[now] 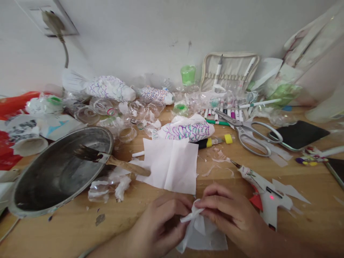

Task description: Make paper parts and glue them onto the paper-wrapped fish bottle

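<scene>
Close to the table's front edge, both my hands work on one sheet of thin, translucent white paper (206,236). Its upper part is bunched and folded, while the lower part spreads flat below my fingers. My left hand (163,222) has its fingers curled round the left side of the fold. My right hand (231,211) pinches the bunched top between thumb and fingers. Just beyond my hands lies a stack of white paper squares (174,165) with a crease down the middle. A white fish figure (185,129) with purple and green scale marks lies behind it.
On the left stands a metal basin (61,172) with a paintbrush (115,163) across its rim. A glue gun (266,193) with a red light lies right of my hands, near large scissors (249,132). Cut plastic bottles, markers and a yellow-black cutter (205,143) crowd the back.
</scene>
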